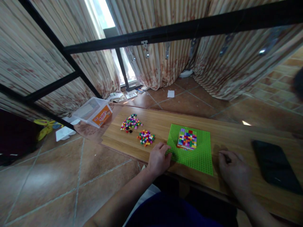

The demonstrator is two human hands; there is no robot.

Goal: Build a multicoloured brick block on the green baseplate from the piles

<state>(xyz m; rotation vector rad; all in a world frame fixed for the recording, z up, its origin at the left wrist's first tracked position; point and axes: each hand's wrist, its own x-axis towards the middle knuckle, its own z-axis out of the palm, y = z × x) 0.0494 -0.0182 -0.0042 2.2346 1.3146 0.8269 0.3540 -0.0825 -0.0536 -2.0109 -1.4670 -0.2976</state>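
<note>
Nearest to us, our left hand [159, 159] was curled at the left edge of the green baseplate [193, 161], and our right hand [233, 168] was curled just to the right of it; we could not tell whether either hand was gripping something. On the baseplate we saw the multicoloured brick block [187, 140], and to its left lay the smaller brick pile [146, 137], then the bigger brick pile [131, 122]. Farther left of the baseplate, we saw a clear plastic box [96, 118].

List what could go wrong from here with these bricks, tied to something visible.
The left hand lies near the closer pile of loose bricks, so a sweep might scatter them. The green baseplate sits close to the near edge of the table; a nudge could push it over, perhaps damaging the brick block.
</note>
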